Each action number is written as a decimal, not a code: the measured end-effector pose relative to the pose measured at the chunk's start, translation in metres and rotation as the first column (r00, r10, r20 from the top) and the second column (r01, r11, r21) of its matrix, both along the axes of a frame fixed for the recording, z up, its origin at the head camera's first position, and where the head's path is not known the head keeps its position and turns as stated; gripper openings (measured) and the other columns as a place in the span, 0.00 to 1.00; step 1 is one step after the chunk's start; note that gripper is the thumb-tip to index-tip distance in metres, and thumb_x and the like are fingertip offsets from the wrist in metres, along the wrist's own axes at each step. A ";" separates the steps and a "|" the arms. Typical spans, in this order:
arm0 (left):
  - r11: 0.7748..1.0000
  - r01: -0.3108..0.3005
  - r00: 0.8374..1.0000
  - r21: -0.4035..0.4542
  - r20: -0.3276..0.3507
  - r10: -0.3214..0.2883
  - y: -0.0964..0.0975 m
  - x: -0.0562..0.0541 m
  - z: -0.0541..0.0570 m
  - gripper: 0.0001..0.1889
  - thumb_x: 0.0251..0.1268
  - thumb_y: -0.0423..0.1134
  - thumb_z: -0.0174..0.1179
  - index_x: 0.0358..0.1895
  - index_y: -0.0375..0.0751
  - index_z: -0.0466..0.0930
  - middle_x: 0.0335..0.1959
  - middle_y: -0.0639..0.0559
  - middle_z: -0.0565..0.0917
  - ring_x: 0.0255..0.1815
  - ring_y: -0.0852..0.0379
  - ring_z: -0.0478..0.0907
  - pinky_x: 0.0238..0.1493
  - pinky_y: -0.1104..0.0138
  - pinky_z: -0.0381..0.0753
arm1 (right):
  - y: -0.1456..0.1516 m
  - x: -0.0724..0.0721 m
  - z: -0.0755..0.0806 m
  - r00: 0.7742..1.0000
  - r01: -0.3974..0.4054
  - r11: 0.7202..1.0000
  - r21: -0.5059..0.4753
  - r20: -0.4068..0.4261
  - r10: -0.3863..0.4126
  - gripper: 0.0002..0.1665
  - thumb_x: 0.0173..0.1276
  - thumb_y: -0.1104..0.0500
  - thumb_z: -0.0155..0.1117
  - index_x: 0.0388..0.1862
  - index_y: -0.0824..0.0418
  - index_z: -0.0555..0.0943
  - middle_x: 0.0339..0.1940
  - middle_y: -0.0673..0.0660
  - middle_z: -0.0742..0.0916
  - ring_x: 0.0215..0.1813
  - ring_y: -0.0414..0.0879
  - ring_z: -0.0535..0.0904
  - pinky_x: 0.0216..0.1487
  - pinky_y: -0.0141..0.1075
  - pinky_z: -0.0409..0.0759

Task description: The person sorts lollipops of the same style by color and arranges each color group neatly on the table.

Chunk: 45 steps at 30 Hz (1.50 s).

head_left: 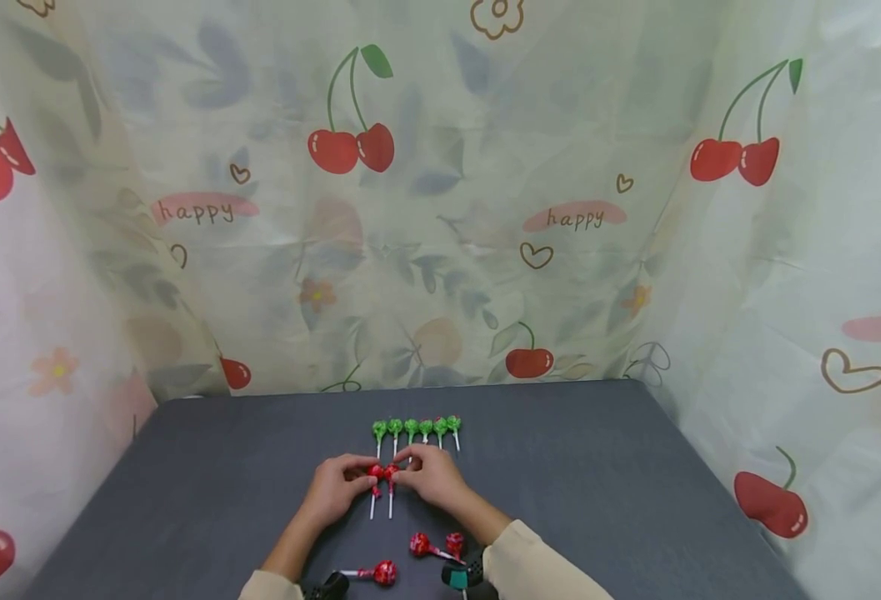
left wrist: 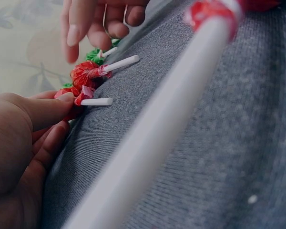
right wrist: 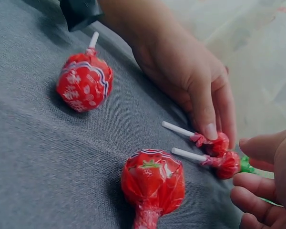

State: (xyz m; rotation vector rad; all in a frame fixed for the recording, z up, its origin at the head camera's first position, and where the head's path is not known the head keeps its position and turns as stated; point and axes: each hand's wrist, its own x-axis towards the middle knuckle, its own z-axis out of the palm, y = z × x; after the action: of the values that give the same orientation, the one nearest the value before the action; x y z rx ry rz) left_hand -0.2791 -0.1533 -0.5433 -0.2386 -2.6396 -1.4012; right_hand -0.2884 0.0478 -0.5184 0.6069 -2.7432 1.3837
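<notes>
Two red-wrapped lollipops lie side by side on the grey cloth, sticks toward the person. My left hand point(head_left: 335, 487) pinches the left red lollipop point(right wrist: 221, 142) by its head, thumb on the wrapper near the stick. Close by the right red lollipop point(right wrist: 228, 165) is my right hand point(head_left: 432, 477); in the right wrist view its fingers are spread and stand slightly apart from the candy. Beyond both hands runs a row of several green lollipops point(head_left: 411, 427), sticks also toward the person, some partly hidden by the right hand.
Nearer the person, a red lollipop point(head_left: 385, 572) lies sideways by the left wrist. Two more, a red lollipop point(head_left: 419, 545) and another red lollipop point(head_left: 454, 543), lie near the right wrist. A printed curtain point(head_left: 440, 250) surrounds the grey table point(head_left: 598, 467) at the back and sides.
</notes>
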 end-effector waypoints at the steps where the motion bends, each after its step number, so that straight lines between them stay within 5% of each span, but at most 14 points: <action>1: 1.000 -0.002 1.000 0.001 0.001 0.002 0.000 0.000 0.000 0.12 0.55 0.34 0.71 0.44 0.45 0.88 0.35 0.55 0.85 0.31 0.61 0.79 0.35 0.64 0.77 | 0.001 0.002 0.002 1.000 -0.001 1.000 -0.002 -0.004 0.001 0.11 0.58 0.59 0.73 0.40 0.58 0.86 0.21 0.45 0.81 0.21 0.36 0.72 0.23 0.30 0.69; 12: 1.000 -0.005 1.000 -0.001 0.004 0.005 0.000 0.001 0.000 0.12 0.55 0.34 0.71 0.44 0.45 0.88 0.35 0.55 0.85 0.31 0.61 0.78 0.34 0.64 0.76 | 0.024 0.022 0.006 0.993 -0.113 0.990 -0.081 0.003 0.114 0.13 0.59 0.61 0.73 0.42 0.62 0.85 0.23 0.47 0.82 0.23 0.35 0.72 0.25 0.30 0.70; 20: 1.000 -0.005 1.000 -0.006 0.001 0.005 0.000 0.002 0.000 0.12 0.55 0.34 0.72 0.44 0.46 0.88 0.35 0.55 0.84 0.32 0.61 0.78 0.34 0.64 0.76 | 0.039 0.036 0.000 0.966 -0.258 0.964 -0.071 0.010 0.259 0.12 0.60 0.59 0.73 0.41 0.61 0.85 0.23 0.43 0.81 0.24 0.32 0.73 0.26 0.28 0.71; 32: 1.000 0.005 1.000 -0.007 -0.014 -0.005 0.000 0.002 0.000 0.12 0.55 0.33 0.71 0.44 0.45 0.88 0.33 0.56 0.84 0.31 0.61 0.78 0.35 0.65 0.76 | 0.051 0.057 0.001 0.928 -0.363 0.931 -0.034 0.081 0.364 0.13 0.60 0.58 0.74 0.43 0.59 0.85 0.22 0.42 0.81 0.22 0.31 0.72 0.23 0.26 0.69; 45: 1.000 0.012 1.000 -0.017 -0.012 -0.013 -0.001 0.001 0.000 0.12 0.55 0.34 0.71 0.44 0.46 0.88 0.33 0.57 0.84 0.32 0.61 0.77 0.35 0.64 0.76 | 0.053 0.061 -0.006 0.924 -0.376 0.923 0.079 -0.050 0.380 0.12 0.58 0.55 0.75 0.40 0.55 0.86 0.24 0.39 0.78 0.26 0.29 0.72 0.28 0.24 0.72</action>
State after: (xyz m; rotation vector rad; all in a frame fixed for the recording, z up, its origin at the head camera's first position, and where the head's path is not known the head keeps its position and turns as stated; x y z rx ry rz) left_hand -0.2779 -0.1540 -0.5437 -0.2649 -2.6455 -1.3776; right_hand -0.2270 0.1005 -0.5248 1.2182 -2.7294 1.3001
